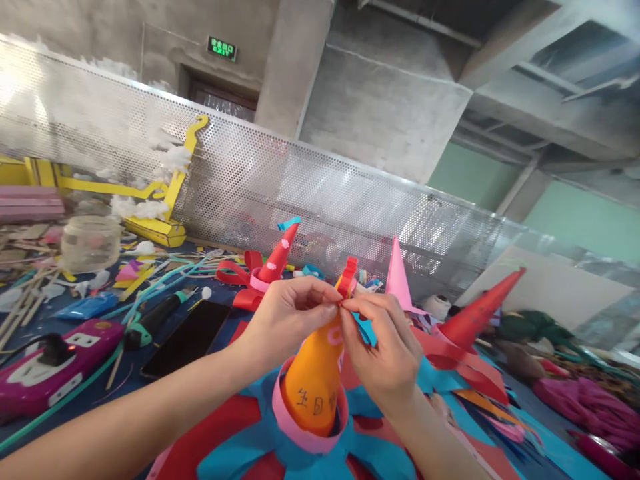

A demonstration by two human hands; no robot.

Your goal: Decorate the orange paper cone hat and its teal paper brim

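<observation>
An orange paper cone hat (313, 373) with handwritten characters stands upright before me, ringed at its base by a pink paper band (311, 441) and blue paper petals (240, 437). A red paper loop (349, 275) sticks up at its tip. My left hand (295, 310) is closed in a pinch near the upper part of the cone. Beside it my right hand (383, 337) pinches at the same spot, fingertips almost meeting the left ones. Between them shows a tiny red bit, too small to name.
A red cone hat (281, 257), a pink cone (397, 277) and another red cone hat (480, 313) stand behind. On the left lie a black phone (187, 340), a glue gun (160, 317), a purple power strip (65, 367) and a clear jar (91, 243). A perforated metal panel (320, 180) stands behind the table.
</observation>
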